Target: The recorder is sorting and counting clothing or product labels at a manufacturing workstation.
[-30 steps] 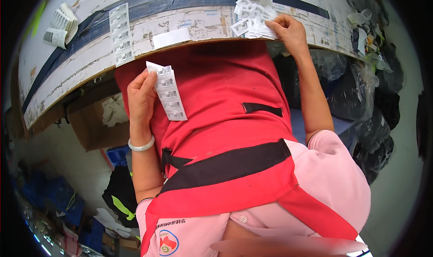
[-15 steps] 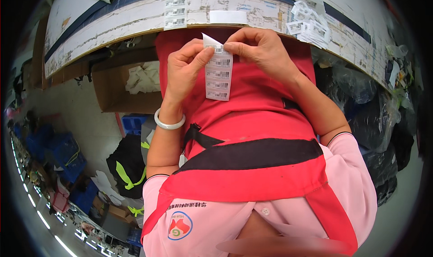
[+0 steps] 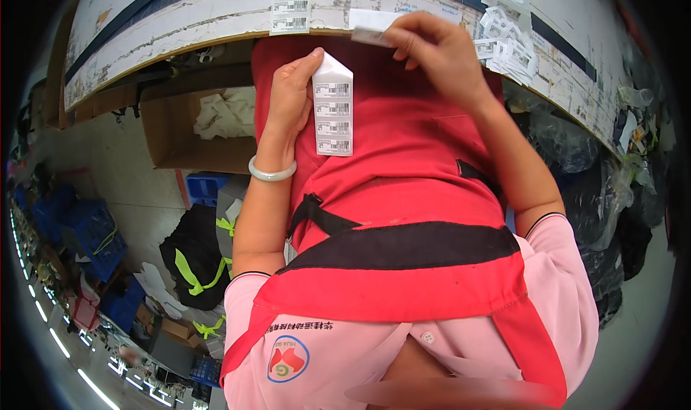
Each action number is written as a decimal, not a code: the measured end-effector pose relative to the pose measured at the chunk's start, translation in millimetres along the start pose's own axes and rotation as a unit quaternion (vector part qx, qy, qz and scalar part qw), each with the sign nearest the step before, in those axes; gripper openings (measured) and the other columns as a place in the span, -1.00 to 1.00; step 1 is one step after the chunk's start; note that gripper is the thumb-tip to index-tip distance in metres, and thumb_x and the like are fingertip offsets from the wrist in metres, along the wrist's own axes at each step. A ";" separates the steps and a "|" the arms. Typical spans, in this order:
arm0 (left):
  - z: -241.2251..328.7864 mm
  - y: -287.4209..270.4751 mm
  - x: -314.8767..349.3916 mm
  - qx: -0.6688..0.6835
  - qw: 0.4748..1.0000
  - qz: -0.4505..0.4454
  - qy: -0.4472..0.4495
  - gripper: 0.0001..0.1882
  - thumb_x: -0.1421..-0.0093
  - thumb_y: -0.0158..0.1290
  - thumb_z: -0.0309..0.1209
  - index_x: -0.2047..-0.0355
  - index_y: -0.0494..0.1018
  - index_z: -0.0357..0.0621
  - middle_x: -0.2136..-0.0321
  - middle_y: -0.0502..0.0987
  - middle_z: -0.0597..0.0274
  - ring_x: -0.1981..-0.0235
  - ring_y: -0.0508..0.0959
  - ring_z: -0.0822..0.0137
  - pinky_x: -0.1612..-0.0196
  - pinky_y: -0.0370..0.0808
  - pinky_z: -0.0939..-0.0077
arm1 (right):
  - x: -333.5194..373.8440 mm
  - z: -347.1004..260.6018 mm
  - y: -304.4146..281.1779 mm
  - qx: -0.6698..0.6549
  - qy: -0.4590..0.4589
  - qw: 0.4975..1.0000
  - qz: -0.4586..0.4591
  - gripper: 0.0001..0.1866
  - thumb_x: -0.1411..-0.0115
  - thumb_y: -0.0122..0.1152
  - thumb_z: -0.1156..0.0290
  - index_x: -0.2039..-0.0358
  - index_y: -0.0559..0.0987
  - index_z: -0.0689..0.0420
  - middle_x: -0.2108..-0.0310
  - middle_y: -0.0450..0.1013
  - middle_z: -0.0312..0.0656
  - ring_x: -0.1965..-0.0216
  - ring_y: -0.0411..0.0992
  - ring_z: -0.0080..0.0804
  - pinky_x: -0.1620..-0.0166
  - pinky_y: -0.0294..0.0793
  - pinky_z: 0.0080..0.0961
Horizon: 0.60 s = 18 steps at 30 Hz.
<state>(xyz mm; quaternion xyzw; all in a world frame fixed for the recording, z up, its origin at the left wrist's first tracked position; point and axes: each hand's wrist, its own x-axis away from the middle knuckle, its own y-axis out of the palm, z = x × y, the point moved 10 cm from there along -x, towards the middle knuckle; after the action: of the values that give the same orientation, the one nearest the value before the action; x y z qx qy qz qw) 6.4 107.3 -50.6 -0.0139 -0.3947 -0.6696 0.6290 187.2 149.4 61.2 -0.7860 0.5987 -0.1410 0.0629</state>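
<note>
Pinched at its folded top by my left hand (image 3: pixel 291 93), a short strip of white barcode labels (image 3: pixel 334 128) hangs over my red apron. My right hand (image 3: pixel 440 59) has its thumb and finger closed on a single small label (image 3: pixel 370 35), a little blurred by motion. That label is at the table's near edge, in front of a blank white paper piece (image 3: pixel 363 17). From this view I cannot tell whether the two touch.
Another label strip (image 3: pixel 290 8) lies over the table (image 3: pixel 209 28) edge. A heap of loose labels (image 3: pixel 509 50) is at its right part. Below stand an open cardboard box (image 3: pixel 162 140) with white cloth inside and, to the right, dark plastic bags (image 3: pixel 568 194).
One label has come off the strip. My right hand has carried it up and away to the table edge, while my left hand keeps the shortened strip, moved slightly left.
</note>
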 end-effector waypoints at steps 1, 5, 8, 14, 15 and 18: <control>-3.1 0.0 -1.1 0.000 1.000 -0.001 -0.002 -0.70 -0.30 0.01 -0.30 0.41 0.54 -0.31 0.52 0.57 0.23 0.55 0.54 0.49 0.46 0.47 0.64 | -8.3 15.9 -7.7 -0.031 0.060 0.998 -0.004 -0.83 -0.23 0.19 0.38 0.26 0.58 0.22 0.47 0.50 -0.35 0.46 0.44 -0.66 0.37 0.47 -0.73; -6.9 2.3 -4.6 -0.017 1.000 -0.023 0.013 -0.71 -0.30 0.03 -0.29 0.35 0.54 -0.33 0.51 0.57 0.23 0.55 0.53 0.50 0.47 0.47 0.66 | -24.2 32.5 -18.1 -0.010 0.081 0.996 -0.021 -0.80 -0.24 0.20 0.32 0.25 0.58 0.20 0.46 0.49 -0.35 0.49 0.43 -0.70 0.39 0.47 -0.76; -5.2 4.2 -2.7 -0.013 0.999 -0.026 0.016 -0.70 -0.30 0.03 -0.29 0.34 0.54 -0.34 0.51 0.57 0.23 0.55 0.53 0.51 0.47 0.47 0.66 | -30.9 33.0 -17.5 0.010 0.102 0.994 -0.023 -0.79 -0.24 0.20 0.30 0.25 0.58 0.19 0.46 0.49 -0.35 0.50 0.42 -0.72 0.41 0.48 -0.77; -4.7 2.6 -4.0 -0.012 0.999 -0.029 0.016 -0.71 -0.30 0.03 -0.30 0.34 0.54 -0.33 0.51 0.58 0.22 0.55 0.54 0.51 0.47 0.47 0.67 | -36.2 40.5 -15.9 0.025 0.148 0.988 -0.018 -0.79 -0.23 0.21 0.29 0.26 0.59 0.18 0.48 0.49 -0.37 0.50 0.42 -0.73 0.42 0.49 -0.78; -4.5 2.2 -4.2 -0.013 0.999 -0.025 0.020 -0.71 -0.31 0.03 -0.30 0.34 0.54 -0.33 0.50 0.58 0.22 0.54 0.54 0.51 0.47 0.47 0.67 | -37.8 40.3 -15.6 0.035 0.140 0.989 -0.026 -0.78 -0.23 0.21 0.28 0.26 0.59 0.18 0.48 0.48 -0.37 0.50 0.42 -0.73 0.43 0.48 -0.77; -3.7 3.4 -4.2 -0.015 0.999 -0.021 0.021 -0.71 -0.31 0.03 -0.30 0.34 0.55 -0.34 0.50 0.58 0.22 0.55 0.54 0.51 0.48 0.47 0.68 | -37.7 33.0 -13.8 0.015 0.139 0.990 -0.023 -0.82 -0.21 0.20 0.35 0.33 0.57 0.23 0.56 0.47 -0.32 0.57 0.42 -0.67 0.51 0.46 -0.73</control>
<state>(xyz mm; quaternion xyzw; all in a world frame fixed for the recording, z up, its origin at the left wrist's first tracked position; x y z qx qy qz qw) 12.0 109.1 -53.6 -0.0006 -0.3715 -0.6885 0.6228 200.6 187.1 28.0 -0.7715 0.5810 -0.2591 -0.0122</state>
